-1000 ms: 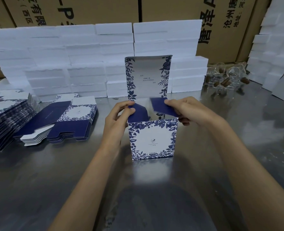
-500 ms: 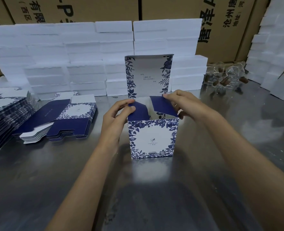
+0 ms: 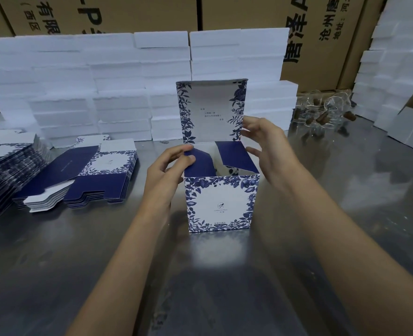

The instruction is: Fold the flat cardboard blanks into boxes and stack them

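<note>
A white box with blue floral print (image 3: 221,204) stands upright on the steel table (image 3: 55,263), its lid panel raised at the back. Two dark blue side flaps lean inward over the opening. My left hand (image 3: 169,170) pinches the left flap between thumb and fingers. My right hand (image 3: 266,144) hovers beside the right flap and the lid's right edge, fingers spread and holding nothing. Flat blanks (image 3: 84,175) lie stacked to the left, with a taller pile (image 3: 4,170) at the far left edge.
White foam blocks (image 3: 118,93) are piled along the back, more (image 3: 399,81) at the right. Brown cartons (image 3: 249,13) stand behind them. Clear glass jars with corks (image 3: 321,117) lie at the back right.
My right hand has let go of the right flap and lifted off with fingers spread. The left hand still pinches the left flap. The box has stayed in place.
</note>
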